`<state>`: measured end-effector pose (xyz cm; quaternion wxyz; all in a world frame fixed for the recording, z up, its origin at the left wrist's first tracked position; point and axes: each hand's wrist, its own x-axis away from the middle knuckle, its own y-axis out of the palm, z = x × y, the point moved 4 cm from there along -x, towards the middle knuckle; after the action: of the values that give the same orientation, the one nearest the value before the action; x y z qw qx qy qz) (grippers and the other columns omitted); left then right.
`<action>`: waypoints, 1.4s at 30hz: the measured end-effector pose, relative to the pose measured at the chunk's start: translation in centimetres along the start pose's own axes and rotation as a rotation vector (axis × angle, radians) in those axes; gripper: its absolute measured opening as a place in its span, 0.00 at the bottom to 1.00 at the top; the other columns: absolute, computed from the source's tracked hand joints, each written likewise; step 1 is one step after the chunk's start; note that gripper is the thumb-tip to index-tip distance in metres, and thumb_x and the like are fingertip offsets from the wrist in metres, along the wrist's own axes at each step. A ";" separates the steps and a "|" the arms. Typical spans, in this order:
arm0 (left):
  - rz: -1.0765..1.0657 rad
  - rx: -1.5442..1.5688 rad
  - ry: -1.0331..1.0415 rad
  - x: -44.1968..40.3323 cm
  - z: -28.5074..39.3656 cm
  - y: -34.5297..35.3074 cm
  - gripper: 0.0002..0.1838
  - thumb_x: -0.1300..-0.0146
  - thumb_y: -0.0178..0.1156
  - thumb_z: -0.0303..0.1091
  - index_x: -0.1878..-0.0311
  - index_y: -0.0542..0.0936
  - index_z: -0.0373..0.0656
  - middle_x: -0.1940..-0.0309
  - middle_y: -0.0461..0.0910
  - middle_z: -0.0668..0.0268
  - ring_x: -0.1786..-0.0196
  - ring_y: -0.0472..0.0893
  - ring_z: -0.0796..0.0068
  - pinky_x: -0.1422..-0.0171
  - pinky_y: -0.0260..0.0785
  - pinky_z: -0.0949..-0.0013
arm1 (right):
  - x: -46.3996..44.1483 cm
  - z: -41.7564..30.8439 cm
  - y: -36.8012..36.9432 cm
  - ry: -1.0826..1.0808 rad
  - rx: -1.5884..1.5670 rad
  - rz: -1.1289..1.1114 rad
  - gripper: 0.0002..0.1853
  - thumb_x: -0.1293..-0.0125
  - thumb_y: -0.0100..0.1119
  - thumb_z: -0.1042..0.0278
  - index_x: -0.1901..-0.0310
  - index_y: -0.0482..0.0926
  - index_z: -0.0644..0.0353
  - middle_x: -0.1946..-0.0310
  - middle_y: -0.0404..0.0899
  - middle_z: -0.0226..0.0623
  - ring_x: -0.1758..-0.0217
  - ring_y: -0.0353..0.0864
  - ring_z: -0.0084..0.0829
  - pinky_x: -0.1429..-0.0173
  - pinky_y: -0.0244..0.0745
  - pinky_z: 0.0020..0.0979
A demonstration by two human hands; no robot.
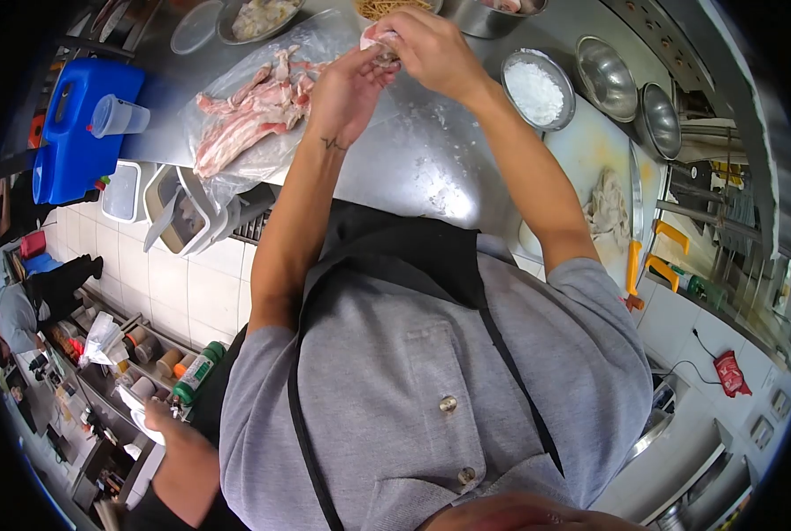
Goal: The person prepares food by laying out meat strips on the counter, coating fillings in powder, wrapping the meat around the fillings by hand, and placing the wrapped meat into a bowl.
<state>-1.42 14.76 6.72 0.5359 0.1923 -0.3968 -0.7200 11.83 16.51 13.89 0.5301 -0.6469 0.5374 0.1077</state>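
Over the steel counter, my left hand (351, 93) and my right hand (431, 53) meet at a small piece of raw meat (376, 37). Fingers of both hands are closed on it, and they hide much of it. Beside my left hand, long strips of raw meat (254, 119) lie on a clear plastic sheet (192, 133). Just beyond my hands is a bowl of thin wooden sticks (387, 9). To the right of my right hand stands a metal bowl of white powder (537, 91).
Metal bowls (606, 78) and a cutting board (581, 150) with a cloth (608, 208) and a knife (634, 221) are at the right. A blue jug (81, 124) and plastic tubs (179, 208) stand left. Another person's arm (186, 469) shows at lower left.
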 end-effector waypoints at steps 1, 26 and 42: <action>0.011 -0.007 0.014 0.0 0.0 0.0 0.11 0.28 0.54 0.32 0.48 0.78 0.38 0.55 0.82 0.64 0.52 0.80 0.72 0.46 0.68 0.68 | 0.0 0.0 0.1 0.005 0.010 -0.025 0.06 0.40 0.62 0.77 0.61 0.80 0.61 0.64 0.82 0.39 0.59 0.83 0.43 0.55 0.79 0.39; -0.243 -0.215 -0.091 -11.6 2.9 11.5 0.35 0.32 0.56 0.29 0.26 0.55 0.27 0.49 0.80 0.50 0.47 0.82 0.60 0.40 0.73 0.62 | 7.3 1.7 -11.0 0.543 0.225 0.353 0.12 0.33 0.61 0.70 0.50 0.81 0.63 0.60 0.81 0.44 0.63 0.82 0.42 0.58 0.78 0.38; 0.400 -0.781 0.207 8.6 12.6 -9.3 0.26 0.26 0.56 0.32 0.30 0.67 0.30 0.45 0.81 0.52 0.53 0.84 0.68 0.47 0.76 0.70 | 9.7 3.7 -7.3 0.749 0.088 0.272 0.09 0.35 0.60 0.73 0.55 0.84 0.63 0.62 0.84 0.45 0.65 0.84 0.40 0.56 0.78 0.36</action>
<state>-19.05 12.40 8.51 0.7337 -0.0340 -0.0690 -0.6751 23.19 12.87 9.64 0.3057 -0.5409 0.7784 -0.0896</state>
